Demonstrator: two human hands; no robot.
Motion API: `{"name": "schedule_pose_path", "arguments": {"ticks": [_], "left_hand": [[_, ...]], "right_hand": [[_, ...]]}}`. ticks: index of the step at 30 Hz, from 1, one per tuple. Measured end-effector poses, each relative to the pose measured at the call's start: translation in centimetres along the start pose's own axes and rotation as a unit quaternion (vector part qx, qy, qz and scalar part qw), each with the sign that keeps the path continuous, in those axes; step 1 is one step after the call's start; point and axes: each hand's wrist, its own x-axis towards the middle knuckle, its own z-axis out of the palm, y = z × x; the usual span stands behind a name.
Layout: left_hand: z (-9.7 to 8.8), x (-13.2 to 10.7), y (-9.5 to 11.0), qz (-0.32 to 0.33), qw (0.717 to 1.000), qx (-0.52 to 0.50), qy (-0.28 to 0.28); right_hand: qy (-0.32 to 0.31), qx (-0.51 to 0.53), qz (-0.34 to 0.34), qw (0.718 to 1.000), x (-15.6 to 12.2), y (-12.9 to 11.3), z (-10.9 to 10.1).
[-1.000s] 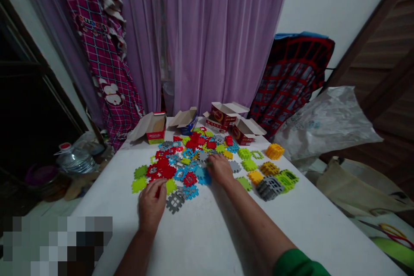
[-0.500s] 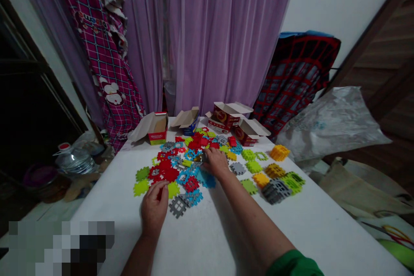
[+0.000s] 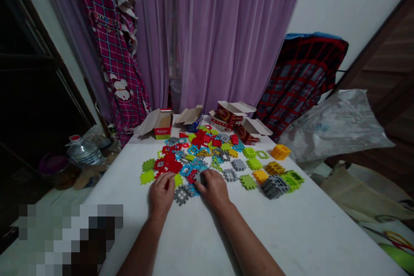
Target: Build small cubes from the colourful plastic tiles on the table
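My left hand [image 3: 161,198] rests at the near left edge of a spread of toothed plastic building tiles, its fingers curled together. Whether it holds anything is hidden. Just beyond it lie red tiles [image 3: 171,164] and a lime tile [image 3: 178,180]. My right hand [image 3: 215,189] is close by on the right, fingers closed on a grey building tile [image 3: 200,176] over the near part of the spread. Between the hands sits a dark grey window tile [image 3: 182,196]. Another grey tile [image 3: 230,175] lies right of my right hand.
Opened boxes [image 3: 163,129] stand along the back of the white table [image 3: 200,241]. At the right are stacks of yellow [image 3: 280,152], dark grey [image 3: 274,186] and lime [image 3: 293,181] tiles. A water bottle [image 3: 84,151] stands left of the table, a plastic bag [image 3: 336,120] right.
My right hand has drawn back toward me from the middle of the spread, now with a grey building tile in its fingers. My left hand stays beside the same tiles. The view has shifted slightly.
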Motion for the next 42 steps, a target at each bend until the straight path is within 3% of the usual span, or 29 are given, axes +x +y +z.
{"name": "schedule_pose_path", "arguments": {"ticks": [5, 9, 11, 22, 28, 35, 39, 42], "left_hand": [[-0.1, 0.0, 0.2, -0.01, 1.0, 0.0, -0.006], [-0.1, 0.1, 0.3, -0.026, 1.0, -0.003, -0.015], [-0.1, 0.1, 0.3, -0.033, 0.999, -0.006, -0.016], [0.0, -0.1, 0.2, -0.04, 0.999, -0.007, -0.013], [-0.1, -0.1, 0.2, -0.034, 0.999, -0.008, -0.02], [-0.1, -0.1, -0.2, -0.033, 0.999, 0.001, -0.024], [0.0, -0.1, -0.5, -0.036, 0.999, 0.003, -0.025], [0.0, -0.1, -0.7, -0.04, 0.999, 0.005, -0.021]], "right_hand": [[0.094, 0.012, 0.013, 0.995, -4.0, 1.9, 0.2], [0.073, -0.002, 0.113, 0.991, -5.9, 2.6, 0.1], [0.061, -0.018, 0.132, 0.989, -6.1, 2.1, 0.4], [0.045, -0.029, 0.135, 0.989, -4.5, 0.4, 1.1], [0.106, -0.014, 0.149, 0.983, -4.5, 2.3, -0.2], [0.164, -0.032, 0.292, 0.942, -1.9, 6.8, -3.4], [0.152, -0.016, 0.375, 0.915, -0.8, 7.7, -3.6], [0.137, -0.026, 0.397, 0.907, -0.4, 7.8, -3.7]]}}
